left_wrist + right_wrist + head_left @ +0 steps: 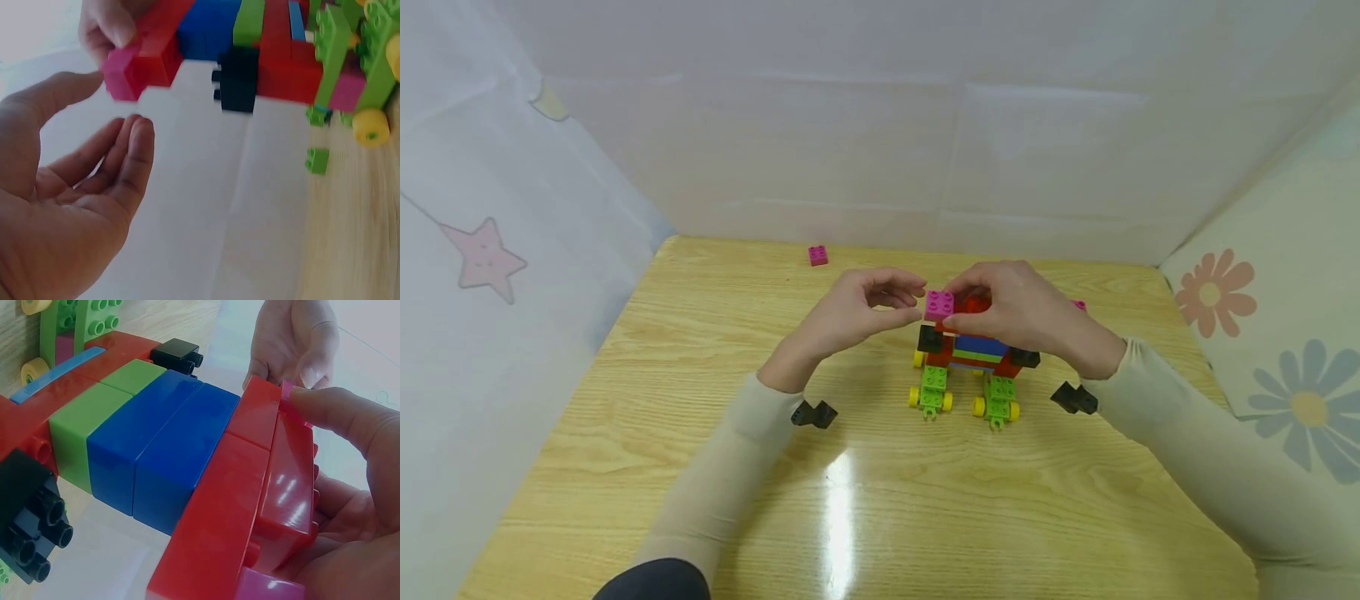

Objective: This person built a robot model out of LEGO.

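A toy figure built of stacked bricks stands on two green wheeled bases [998, 398] with yellow wheels. Its body has blue bricks [169, 450], a light green layer and red bricks [212, 519], with a black brick [238, 78] out at each side. My right hand [1018, 304] pinches a pink brick [938, 306] at the upper left end of the red top row, between thumb and finger. Just left of that brick, my left hand [861, 308] has its fingers spread apart with nothing held. Another pink brick [270, 585] sits at the opposite end, partly behind my right wrist.
A loose pink brick [817, 256] lies near the back edge of the wooden table [685, 400]. In the left wrist view, a small green brick [317, 160] rests beyond the figure. White cloth [865, 158] hangs behind and at both sides.
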The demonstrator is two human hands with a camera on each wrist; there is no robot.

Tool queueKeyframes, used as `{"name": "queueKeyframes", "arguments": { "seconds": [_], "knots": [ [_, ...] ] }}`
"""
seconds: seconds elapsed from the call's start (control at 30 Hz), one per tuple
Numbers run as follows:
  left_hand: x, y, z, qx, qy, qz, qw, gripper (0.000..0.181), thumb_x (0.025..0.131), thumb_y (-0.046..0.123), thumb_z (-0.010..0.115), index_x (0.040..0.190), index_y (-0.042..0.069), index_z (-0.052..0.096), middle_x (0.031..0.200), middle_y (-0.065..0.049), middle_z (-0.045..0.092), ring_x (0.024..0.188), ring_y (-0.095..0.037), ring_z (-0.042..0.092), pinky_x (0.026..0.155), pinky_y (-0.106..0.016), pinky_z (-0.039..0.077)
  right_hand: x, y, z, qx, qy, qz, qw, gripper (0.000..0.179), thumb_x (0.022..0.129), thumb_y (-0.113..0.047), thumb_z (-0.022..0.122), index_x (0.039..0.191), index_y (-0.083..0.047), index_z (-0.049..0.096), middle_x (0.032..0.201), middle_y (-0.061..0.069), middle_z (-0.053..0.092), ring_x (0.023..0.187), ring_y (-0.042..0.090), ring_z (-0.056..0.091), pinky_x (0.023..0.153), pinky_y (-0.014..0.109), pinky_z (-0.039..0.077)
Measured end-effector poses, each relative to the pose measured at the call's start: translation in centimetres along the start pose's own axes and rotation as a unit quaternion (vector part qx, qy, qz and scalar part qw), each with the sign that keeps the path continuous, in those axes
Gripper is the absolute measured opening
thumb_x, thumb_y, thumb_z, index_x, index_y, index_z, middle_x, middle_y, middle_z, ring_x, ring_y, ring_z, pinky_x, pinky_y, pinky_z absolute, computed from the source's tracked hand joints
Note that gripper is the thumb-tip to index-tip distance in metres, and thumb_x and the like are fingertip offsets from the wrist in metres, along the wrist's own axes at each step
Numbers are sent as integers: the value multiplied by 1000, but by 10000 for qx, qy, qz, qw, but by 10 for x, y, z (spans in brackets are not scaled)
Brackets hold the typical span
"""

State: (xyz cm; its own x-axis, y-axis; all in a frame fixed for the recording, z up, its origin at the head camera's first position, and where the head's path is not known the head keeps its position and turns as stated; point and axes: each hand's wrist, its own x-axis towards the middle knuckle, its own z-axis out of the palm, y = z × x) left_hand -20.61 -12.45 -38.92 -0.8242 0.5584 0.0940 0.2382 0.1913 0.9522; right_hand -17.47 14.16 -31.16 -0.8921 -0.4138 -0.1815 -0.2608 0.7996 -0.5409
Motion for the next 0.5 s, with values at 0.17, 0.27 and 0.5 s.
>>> {"name": "queueKeyframes", "arguments": {
  "seconds": [0.17, 0.27, 0.5],
  "knots": [
    [3, -26, -26, 216, 41, -115, 9997, 39, 104, 23, 81, 141, 13, 76, 137, -7, 77, 119, -24, 73, 108, -40, 62, -1, 0, 0, -47, 8, 58, 10000, 51, 101, -40, 84, 143, -12, 75, 132, 8, 80, 115, 27, 74, 104, 53, 63],
    [7, -50, -47, 632, 319, -318, 9970, 38, 105, 25, 80, 141, 12, 76, 138, -10, 77, 120, -24, 73, 108, -41, 61, -2, 0, 0, -27, 2, 60, 10000, 51, 102, -40, 84, 143, -12, 74, 132, 7, 80, 115, 28, 74, 104, 53, 62],
    [18, -109, -100, 1459, 1065, -1063, 9778, 42, 108, 26, 76, 144, 5, 71, 146, -19, 71, 126, -33, 69, 111, -53, 58, -2, 3, 2, -40, -3, -19, 10000, 50, 102, -38, 83, 144, -13, 74, 136, 7, 78, 119, 28, 73, 106, 54, 62]
  ]
}}
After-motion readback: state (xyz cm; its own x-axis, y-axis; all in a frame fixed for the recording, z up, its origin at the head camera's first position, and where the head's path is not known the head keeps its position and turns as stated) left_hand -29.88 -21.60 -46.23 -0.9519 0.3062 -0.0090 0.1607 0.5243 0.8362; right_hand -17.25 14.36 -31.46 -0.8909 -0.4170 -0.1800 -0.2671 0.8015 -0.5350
